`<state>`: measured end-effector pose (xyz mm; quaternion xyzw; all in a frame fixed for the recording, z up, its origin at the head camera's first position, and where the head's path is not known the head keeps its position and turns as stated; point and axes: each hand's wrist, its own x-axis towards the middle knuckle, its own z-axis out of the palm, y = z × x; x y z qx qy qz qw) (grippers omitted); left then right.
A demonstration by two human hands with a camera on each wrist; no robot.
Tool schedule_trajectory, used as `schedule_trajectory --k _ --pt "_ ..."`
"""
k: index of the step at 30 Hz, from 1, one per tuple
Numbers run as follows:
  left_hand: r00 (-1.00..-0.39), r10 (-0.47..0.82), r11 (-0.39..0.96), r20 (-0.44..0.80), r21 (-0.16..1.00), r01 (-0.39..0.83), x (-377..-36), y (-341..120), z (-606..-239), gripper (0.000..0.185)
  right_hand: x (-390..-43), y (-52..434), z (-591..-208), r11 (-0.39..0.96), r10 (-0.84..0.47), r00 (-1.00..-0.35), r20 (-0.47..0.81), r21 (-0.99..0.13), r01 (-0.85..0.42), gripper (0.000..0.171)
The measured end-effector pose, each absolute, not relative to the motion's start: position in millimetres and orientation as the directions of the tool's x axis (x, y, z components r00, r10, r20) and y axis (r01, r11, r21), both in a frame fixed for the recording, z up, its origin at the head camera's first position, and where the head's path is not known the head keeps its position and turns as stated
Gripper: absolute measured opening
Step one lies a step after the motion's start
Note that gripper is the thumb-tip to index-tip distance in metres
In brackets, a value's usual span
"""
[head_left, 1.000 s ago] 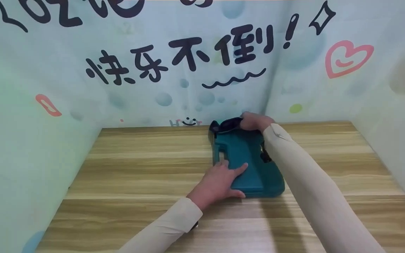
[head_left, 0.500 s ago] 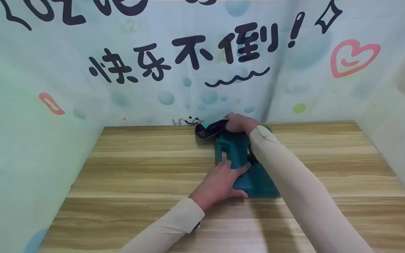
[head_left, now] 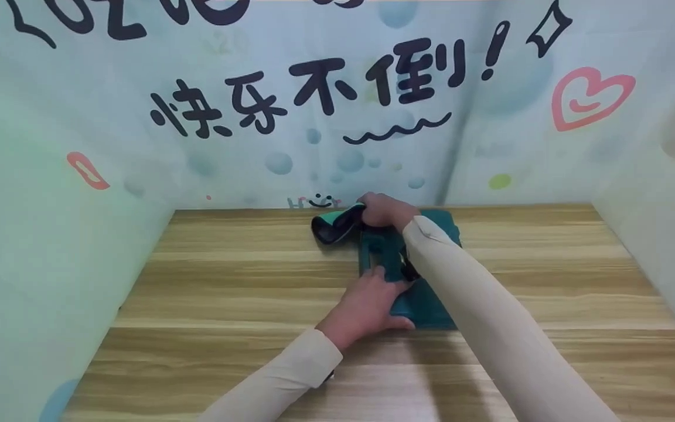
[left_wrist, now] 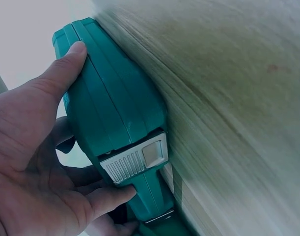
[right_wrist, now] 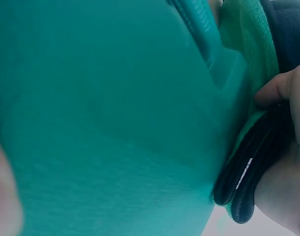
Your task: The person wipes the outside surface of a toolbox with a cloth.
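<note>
A teal plastic carrying case (head_left: 422, 310) lies flat on the wooden table, its handle facing left. My left hand (head_left: 367, 302) holds its near left corner. In the left wrist view, the thumb presses the end of the case and a fingertip touches the handle by a pale latch (left_wrist: 135, 161). My right hand (head_left: 387, 211) grips a folded cloth (head_left: 337, 225), green on one side and dark on the other, at the case's far left end. The right wrist view shows the cloth (right_wrist: 260, 49) bunched against the case's edge. The right forearm hides part of the case.
The wooden table (head_left: 226, 275) extends to both sides of the case. A printed fabric backdrop (head_left: 244, 170) rises behind the table and along its sides. Something small and dark (head_left: 329, 376) shows beside the left sleeve.
My right hand has moved left across the far end of the case with the cloth, which now overhangs its left edge. The left hand has stayed on the near corner.
</note>
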<state>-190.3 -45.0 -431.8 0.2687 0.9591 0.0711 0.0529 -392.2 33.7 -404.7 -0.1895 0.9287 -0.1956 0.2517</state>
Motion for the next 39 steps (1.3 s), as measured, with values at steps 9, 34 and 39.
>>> schedule_trajectory --k 9,34,39 --pt "-0.846 0.526 0.846 -0.084 0.158 0.51 -191.7 -38.8 -429.7 0.079 -391.7 54.2 -406.5 0.825 -0.456 -0.828 -0.325 -0.503 -0.257 0.049" --pt "-0.872 0.472 0.875 -0.128 0.185 0.446 -188.3 -42.2 -425.7 0.092 -400.2 154.7 -408.3 0.817 -0.402 -0.883 -0.242 -0.531 -0.226 0.019" --pt "-0.872 0.472 0.877 -0.13 0.173 0.449 -187.4 -42.1 -424.0 0.093 -400.3 168.4 -411.1 0.793 -0.392 -0.894 -0.219 -0.573 -0.208 0.017"
